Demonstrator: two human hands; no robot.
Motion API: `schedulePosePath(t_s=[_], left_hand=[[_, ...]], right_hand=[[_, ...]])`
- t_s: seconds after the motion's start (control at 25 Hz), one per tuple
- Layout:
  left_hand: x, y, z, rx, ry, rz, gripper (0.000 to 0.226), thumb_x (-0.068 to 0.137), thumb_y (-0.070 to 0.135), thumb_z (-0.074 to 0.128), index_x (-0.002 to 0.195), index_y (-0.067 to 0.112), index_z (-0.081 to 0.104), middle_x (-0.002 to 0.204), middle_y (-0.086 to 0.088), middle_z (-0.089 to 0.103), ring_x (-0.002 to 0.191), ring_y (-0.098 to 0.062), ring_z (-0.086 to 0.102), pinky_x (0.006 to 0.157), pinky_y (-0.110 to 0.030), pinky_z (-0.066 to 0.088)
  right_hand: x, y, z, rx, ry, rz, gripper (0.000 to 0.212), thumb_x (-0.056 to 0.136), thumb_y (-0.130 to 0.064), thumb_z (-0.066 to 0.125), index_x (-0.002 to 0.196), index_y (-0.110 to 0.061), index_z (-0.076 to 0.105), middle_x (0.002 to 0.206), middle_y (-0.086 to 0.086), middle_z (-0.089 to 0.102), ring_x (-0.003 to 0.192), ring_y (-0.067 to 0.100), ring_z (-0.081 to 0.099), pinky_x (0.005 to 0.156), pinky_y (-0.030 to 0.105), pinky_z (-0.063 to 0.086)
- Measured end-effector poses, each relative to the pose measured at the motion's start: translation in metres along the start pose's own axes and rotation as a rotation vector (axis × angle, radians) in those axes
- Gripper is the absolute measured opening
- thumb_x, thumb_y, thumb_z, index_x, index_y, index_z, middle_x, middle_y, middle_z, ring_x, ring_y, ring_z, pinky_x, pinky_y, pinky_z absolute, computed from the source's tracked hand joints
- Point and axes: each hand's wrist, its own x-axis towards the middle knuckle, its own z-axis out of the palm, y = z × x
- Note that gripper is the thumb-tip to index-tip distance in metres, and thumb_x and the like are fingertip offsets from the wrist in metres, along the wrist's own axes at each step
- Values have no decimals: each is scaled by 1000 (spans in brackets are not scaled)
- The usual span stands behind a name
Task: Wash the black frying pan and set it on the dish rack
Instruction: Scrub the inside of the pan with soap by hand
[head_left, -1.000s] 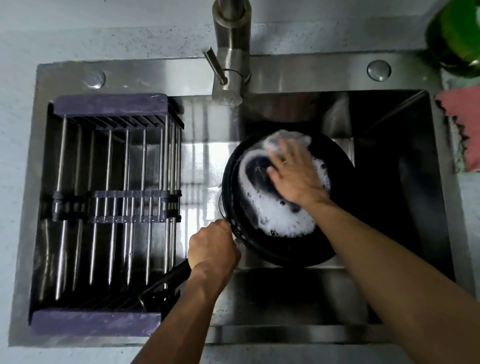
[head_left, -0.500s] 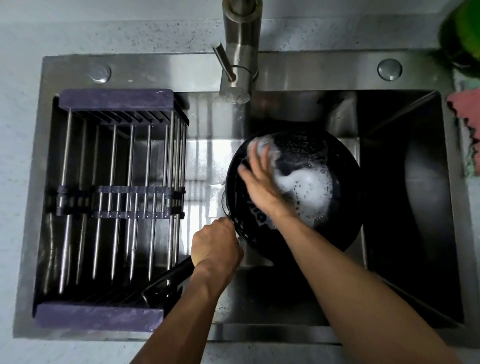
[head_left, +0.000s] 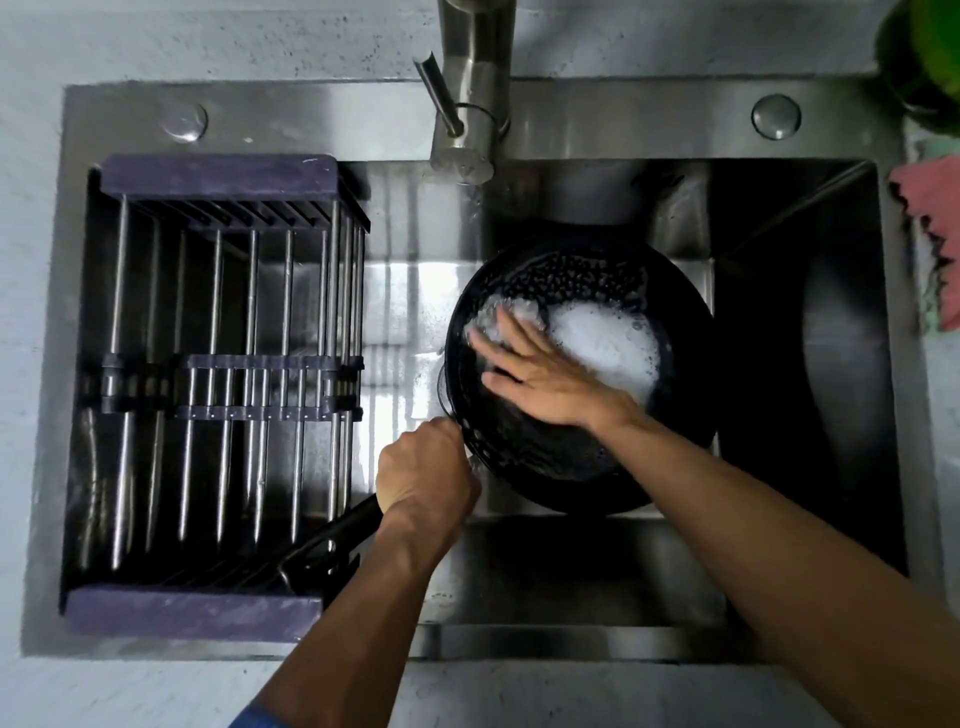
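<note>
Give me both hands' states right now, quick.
Left hand: closed around the black frying pan's handle.
Right hand: open, fingers spread flat, pressing a soapy sponge inside the frying pan.

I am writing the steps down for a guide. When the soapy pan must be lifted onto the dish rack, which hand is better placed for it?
Probably the left hand: it already grips the handle of the frying pan, beside the dish rack. The right hand lies flat inside the pan, on the foam.

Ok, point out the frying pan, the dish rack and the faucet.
frying pan (head_left: 566, 467): head view, bare black inner wall.
dish rack (head_left: 218, 174): head view, far purple end bar.
faucet (head_left: 475, 78): head view, steel column.
</note>
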Motion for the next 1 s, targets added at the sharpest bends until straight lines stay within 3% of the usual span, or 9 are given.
schedulePosePath(t_s=[0.12,0.2,0.28,0.36,0.48,0.6,0.72,0.88,1.0], left_hand=[[1,-1,1,3,12,-4,24,72,20,65,94,17,57,88,-2,65,83,-23,65,62,-28,35],[1,-1,-1,-4,2,-15,24,72,20,66,94,18,58,89,-2,65,84,-24,65,62,-28,36],[1,-1,-2,-25,-15,-25,24,72,22,69,94,19,59,90,-1,65,85,-24,65,62,-28,36],[0,0,-4,-27,-16,-31,24,72,21,69,94,19,60,90,-1,66,85,-23,65,62,-28,37],[1,0,-2,-3,-10,-32,26,71,21,70,95,18,60,91,-2,67,86,-23,66,62,-28,36],[2,-1,1,15,-11,-26,25,70,22,68,93,19,61,89,-1,67,85,-24,66,62,-28,36],[2,-1,-2,7,-28,-22,24,70,23,68,93,20,60,87,-1,66,83,-23,65,61,-28,37],[2,-1,-4,8,-36,-12,25,73,21,68,97,18,60,89,-2,64,83,-23,64,61,-28,37],[1,1,-3,27,-22,5,27,73,23,67,98,18,61,92,-3,66,86,-24,66,61,-28,37]], right_hand=[[-13,56,-39,-469,215,253,62,104,-57,27,160,-39,6,170,3,-5,155,32,-4,123,46,3],[-64,80,-30,-542,126,413,64,104,-58,26,160,-29,18,169,12,0,155,35,-3,122,45,1],[-109,56,14,-350,-50,488,64,101,-65,19,156,-35,29,169,13,1,154,34,-5,122,43,0],[-112,4,45,26,-158,336,56,102,-63,22,152,-42,34,169,8,12,155,28,0,122,39,2],[-49,-39,35,347,-84,76,55,107,-49,29,158,-33,24,169,-3,2,156,20,-4,122,29,-6],[4,7,-29,-125,97,135,55,107,-49,27,159,-39,15,164,-10,-24,154,24,-14,121,41,-4],[-47,72,-42,-544,69,420,60,104,-55,19,158,-30,26,170,4,-8,154,31,-6,123,46,-3],[-116,25,35,-104,-175,290,64,97,-71,14,153,-44,31,170,3,6,155,26,2,124,42,1],[-52,-25,29,305,-122,30,55,103,-59,28,155,-41,31,168,-9,0,148,2,-7,116,15,-17]])
